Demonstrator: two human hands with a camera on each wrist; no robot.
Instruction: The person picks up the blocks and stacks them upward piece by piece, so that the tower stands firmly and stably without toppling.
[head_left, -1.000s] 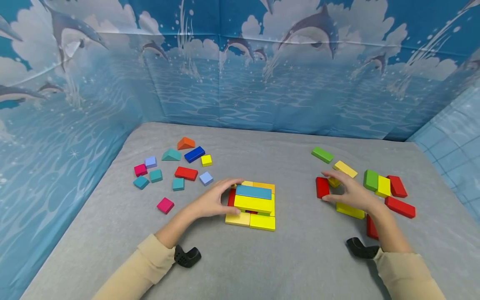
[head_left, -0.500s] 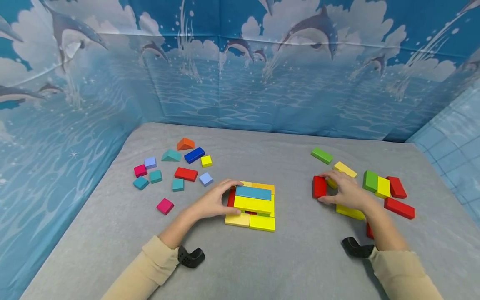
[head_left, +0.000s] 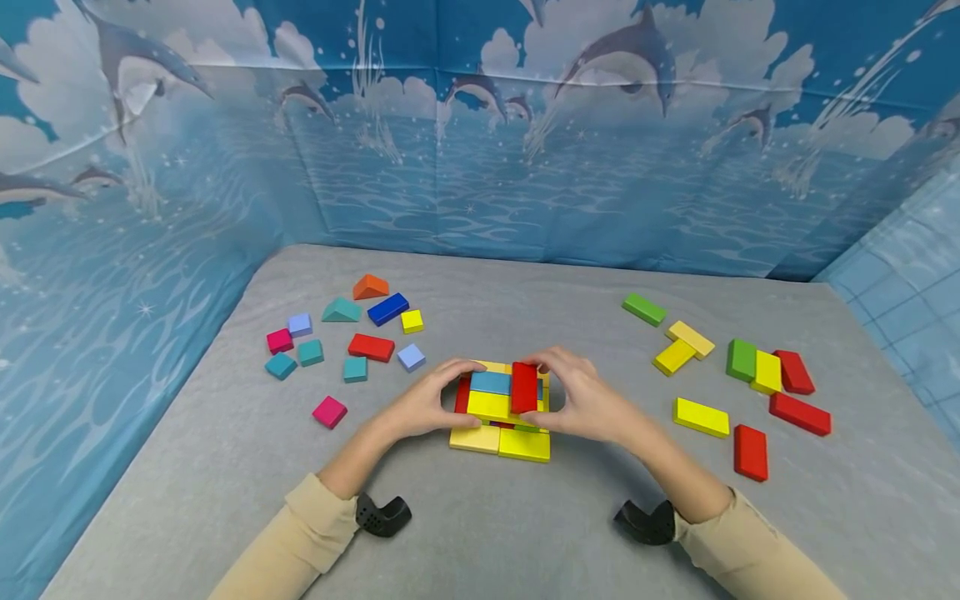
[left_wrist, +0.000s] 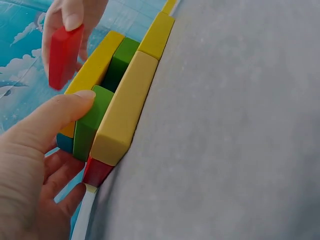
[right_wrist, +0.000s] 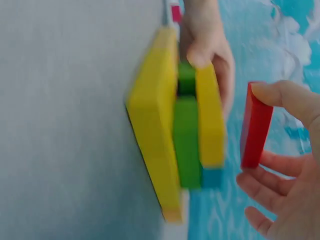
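Observation:
My right hand [head_left: 588, 404] pinches a red block [head_left: 524, 388] between thumb and fingertips at its two ends. In the right wrist view a gap shows between this red block [right_wrist: 256, 127] and the stack. The layered stack of wooden blocks stands in the middle, with a blue block [head_left: 489, 382] and a yellow block [head_left: 487, 407] side by side on top. Spanning the stack's left side, my left hand [head_left: 423, 407] has its thumb on the near end of a green block [left_wrist: 95, 120] and its fingers behind. Pale yellow block [left_wrist: 125, 105] lies in the bottom layer.
On the grey mat to the left lie several loose blocks, including a red block [head_left: 371, 347], a dark blue block [head_left: 388, 309] and an orange triangle [head_left: 371, 287]. At right are several more, among them a yellow block [head_left: 701, 417] and a green block [head_left: 644, 309].
My right hand has picked up the red block from the group at right and carried it left, over the stack's right part. My left hand has stayed at the stack.

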